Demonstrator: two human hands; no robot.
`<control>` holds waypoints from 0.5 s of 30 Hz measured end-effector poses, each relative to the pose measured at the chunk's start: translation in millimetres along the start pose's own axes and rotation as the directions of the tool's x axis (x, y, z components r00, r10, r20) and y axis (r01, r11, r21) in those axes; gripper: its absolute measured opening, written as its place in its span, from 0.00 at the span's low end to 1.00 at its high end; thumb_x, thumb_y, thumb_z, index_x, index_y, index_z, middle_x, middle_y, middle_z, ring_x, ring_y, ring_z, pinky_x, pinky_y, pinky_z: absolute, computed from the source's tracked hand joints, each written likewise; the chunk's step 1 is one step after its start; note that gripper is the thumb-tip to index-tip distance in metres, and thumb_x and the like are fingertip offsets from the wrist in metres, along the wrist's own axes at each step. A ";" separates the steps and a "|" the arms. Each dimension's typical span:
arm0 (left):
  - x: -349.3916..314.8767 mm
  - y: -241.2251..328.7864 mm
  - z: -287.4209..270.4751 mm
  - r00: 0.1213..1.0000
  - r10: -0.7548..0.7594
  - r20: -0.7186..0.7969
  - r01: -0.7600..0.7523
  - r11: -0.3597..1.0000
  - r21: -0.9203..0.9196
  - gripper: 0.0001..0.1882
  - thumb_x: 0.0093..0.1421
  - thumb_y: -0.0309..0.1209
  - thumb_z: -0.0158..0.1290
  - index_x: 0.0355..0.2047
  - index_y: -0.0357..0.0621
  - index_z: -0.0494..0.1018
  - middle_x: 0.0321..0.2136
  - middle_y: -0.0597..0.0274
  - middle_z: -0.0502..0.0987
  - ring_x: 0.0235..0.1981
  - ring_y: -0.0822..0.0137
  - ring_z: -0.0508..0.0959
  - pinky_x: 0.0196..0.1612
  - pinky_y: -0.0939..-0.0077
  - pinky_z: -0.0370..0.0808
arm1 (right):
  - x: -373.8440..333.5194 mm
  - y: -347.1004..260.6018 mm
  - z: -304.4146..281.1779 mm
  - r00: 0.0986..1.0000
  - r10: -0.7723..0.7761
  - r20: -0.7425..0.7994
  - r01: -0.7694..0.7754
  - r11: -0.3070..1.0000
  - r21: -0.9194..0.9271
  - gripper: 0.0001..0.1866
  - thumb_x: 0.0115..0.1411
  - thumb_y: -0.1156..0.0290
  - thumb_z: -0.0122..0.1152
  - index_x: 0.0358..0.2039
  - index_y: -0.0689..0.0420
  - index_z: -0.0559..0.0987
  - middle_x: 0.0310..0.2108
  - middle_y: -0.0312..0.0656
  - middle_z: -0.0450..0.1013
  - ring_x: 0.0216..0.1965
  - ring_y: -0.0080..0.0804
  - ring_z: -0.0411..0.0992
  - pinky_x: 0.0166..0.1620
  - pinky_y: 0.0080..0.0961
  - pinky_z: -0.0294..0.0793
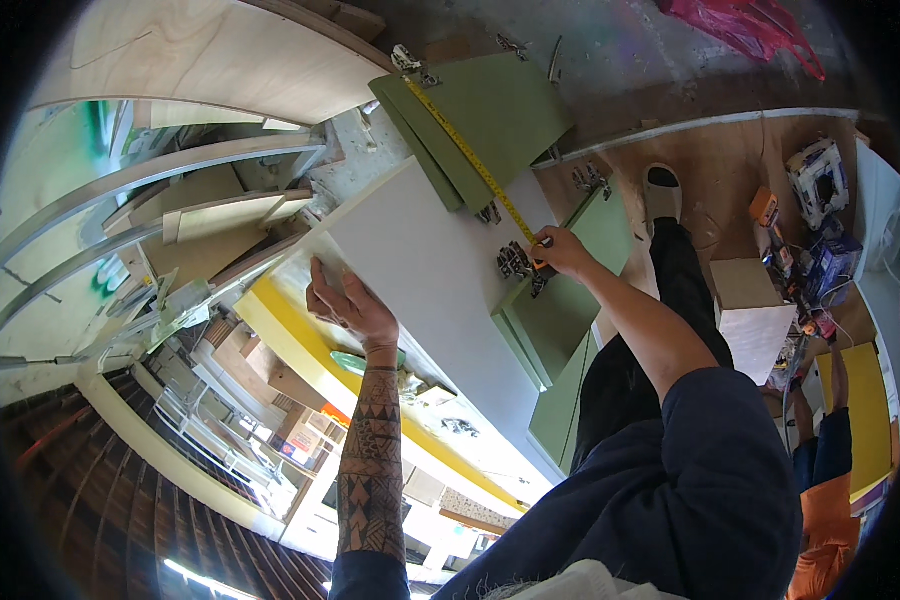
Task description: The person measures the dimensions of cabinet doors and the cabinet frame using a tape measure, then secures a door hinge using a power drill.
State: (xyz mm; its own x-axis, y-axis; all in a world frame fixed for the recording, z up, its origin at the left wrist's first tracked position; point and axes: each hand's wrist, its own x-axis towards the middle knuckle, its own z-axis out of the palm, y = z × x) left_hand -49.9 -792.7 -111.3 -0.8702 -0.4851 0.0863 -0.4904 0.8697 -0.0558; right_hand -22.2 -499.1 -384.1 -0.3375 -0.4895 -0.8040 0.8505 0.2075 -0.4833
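My right hand [564, 252] grips a tape measure [541, 268]. Its yellow blade [473, 158] runs out across the grey-white board and up over the green cabinet doors [505, 110] at the far side. My left hand [350, 308], at the end of a tattooed forearm, is open with fingers apart, at the left edge of the white board [410, 260]; whether it presses on it I cannot tell. Metal hinges [513, 262] sit beside my right hand, near another stack of green doors [545, 325].
A yellow panel [300, 330] lines the board's left side. Plywood sheets [200, 55] stand at the far left. On the right are a plywood box [755, 320], power tools [818, 180] and a co-worker in orange [830, 520]. A pink plastic bag [745, 25] lies on the floor.
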 end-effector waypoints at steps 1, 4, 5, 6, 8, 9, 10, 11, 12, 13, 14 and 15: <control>-0.7 -3.0 0.2 1.000 0.001 0.006 -0.001 1.000 0.003 0.32 0.74 0.48 0.49 0.71 0.45 0.61 0.70 0.46 0.63 0.61 0.48 0.62 0.66 0.46 0.62 | -0.5 -0.8 0.7 1.000 0.008 0.001 -0.008 1.000 -0.008 0.22 0.60 0.56 0.79 0.45 0.60 0.84 0.34 0.46 0.82 0.34 0.33 0.80 0.40 0.34 0.79; -0.4 13.4 1.3 0.996 0.094 0.006 -0.094 0.995 0.024 0.31 0.74 0.46 0.50 0.71 0.45 0.60 0.72 0.48 0.62 0.62 0.46 0.62 0.65 0.46 0.64 | -0.5 3.1 -6.3 1.000 0.030 -0.003 -0.030 1.000 0.000 0.22 0.61 0.56 0.79 0.45 0.60 0.83 0.34 0.46 0.82 0.34 0.33 0.80 0.40 0.34 0.79; 0.1 14.5 -1.5 0.983 0.186 -0.010 -0.185 0.981 0.062 0.31 0.74 0.45 0.51 0.70 0.46 0.60 0.73 0.49 0.62 0.62 0.46 0.62 0.64 0.46 0.65 | -1.1 0.8 -4.9 0.999 0.033 0.012 -0.033 0.999 0.020 0.23 0.61 0.56 0.79 0.45 0.61 0.83 0.34 0.46 0.82 0.35 0.33 0.80 0.40 0.34 0.79; 0.2 10.2 0.2 0.982 0.187 -0.011 -0.186 0.980 0.064 0.31 0.74 0.45 0.51 0.70 0.46 0.60 0.73 0.49 0.62 0.62 0.46 0.62 0.64 0.46 0.65 | -1.8 -1.5 -4.1 0.999 0.032 0.014 -0.032 0.999 0.022 0.23 0.61 0.56 0.79 0.45 0.61 0.83 0.34 0.46 0.82 0.35 0.33 0.80 0.40 0.34 0.79; 2.2 6.5 1.7 1.000 0.001 0.007 0.000 0.997 -0.074 0.35 0.72 0.51 0.45 0.74 0.46 0.62 0.61 0.40 0.60 0.60 0.47 0.60 0.67 0.41 0.58 | -3.9 -6.3 -2.5 0.999 0.044 -0.006 -0.045 0.998 -0.039 0.19 0.63 0.61 0.77 0.45 0.61 0.83 0.35 0.42 0.84 0.36 0.28 0.82 0.40 0.27 0.80; 1.1 7.0 0.4 1.000 -0.004 0.006 0.004 0.997 -0.074 0.35 0.72 0.51 0.45 0.74 0.46 0.62 0.61 0.40 0.60 0.60 0.47 0.60 0.67 0.41 0.58 | -5.6 -8.7 -1.6 0.999 0.045 -0.004 -0.045 0.998 -0.043 0.19 0.63 0.61 0.77 0.45 0.61 0.83 0.35 0.42 0.84 0.36 0.28 0.82 0.40 0.27 0.80; -0.6 7.8 -0.9 0.998 -0.061 0.012 0.062 0.990 -0.124 0.35 0.72 0.50 0.45 0.74 0.46 0.62 0.61 0.40 0.60 0.60 0.47 0.60 0.67 0.41 0.58 | -7.3 -11.2 -0.6 0.999 0.043 -0.006 -0.043 0.998 -0.050 0.19 0.63 0.61 0.78 0.45 0.61 0.83 0.35 0.42 0.84 0.35 0.28 0.82 0.40 0.27 0.80; -0.4 10.6 -2.6 0.994 -0.111 0.021 0.113 0.978 -0.175 0.35 0.72 0.50 0.45 0.74 0.46 0.62 0.61 0.40 0.60 0.60 0.47 0.60 0.67 0.41 0.57 | -7.9 -11.6 -1.4 0.999 0.039 -0.011 -0.040 0.998 -0.052 0.19 0.63 0.60 0.78 0.45 0.60 0.83 0.35 0.42 0.84 0.35 0.28 0.82 0.39 0.27 0.80; -1.0 2.6 0.3 0.994 -0.111 0.018 0.112 0.978 -0.174 0.35 0.72 0.50 0.45 0.74 0.46 0.62 0.61 0.40 0.60 0.60 0.47 0.60 0.67 0.41 0.57 | -7.8 -12.6 -2.0 0.999 0.036 -0.010 -0.037 0.998 -0.052 0.19 0.63 0.60 0.78 0.45 0.60 0.83 0.35 0.42 0.84 0.35 0.28 0.82 0.39 0.27 0.80; -0.9 -8.8 4.1 1.000 -0.019 -0.007 0.018 0.998 -0.068 0.36 0.72 0.51 0.45 0.74 0.46 0.62 0.61 0.41 0.60 0.60 0.47 0.60 0.67 0.41 0.57 | -7.3 -14.0 -2.2 1.000 0.025 0.003 -0.025 0.998 -0.060 0.19 0.63 0.60 0.78 0.45 0.60 0.83 0.35 0.42 0.83 0.35 0.28 0.81 0.39 0.28 0.80; 0.1 -10.1 5.1 0.997 0.074 -0.018 -0.073 0.997 0.039 0.36 0.72 0.52 0.44 0.74 0.47 0.62 0.61 0.41 0.60 0.60 0.48 0.60 0.67 0.42 0.58 | -7.4 -14.1 -2.7 1.000 0.018 0.014 -0.017 0.997 -0.069 0.19 0.63 0.59 0.77 0.46 0.60 0.83 0.34 0.42 0.83 0.35 0.28 0.81 0.39 0.28 0.80; 0.1 -11.2 5.7 0.997 0.072 -0.018 -0.071 0.997 0.039 0.36 0.72 0.52 0.44 0.74 0.47 0.62 0.61 0.41 0.60 0.60 0.48 0.60 0.67 0.42 0.58 | -7.9 -14.3 -2.2 1.000 0.018 0.015 -0.017 0.997 -0.070 0.19 0.63 0.59 0.77 0.46 0.60 0.83 0.34 0.42 0.83 0.35 0.28 0.81 0.39 0.28 0.80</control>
State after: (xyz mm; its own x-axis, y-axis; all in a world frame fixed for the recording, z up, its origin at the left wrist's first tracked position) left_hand -44.7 -803.0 -116.4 -0.9022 -0.4195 0.1000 -0.4286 0.8978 -0.1009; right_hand -32.6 -496.4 -371.6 -0.3156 -0.4986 -0.8074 0.8257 0.2749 -0.4925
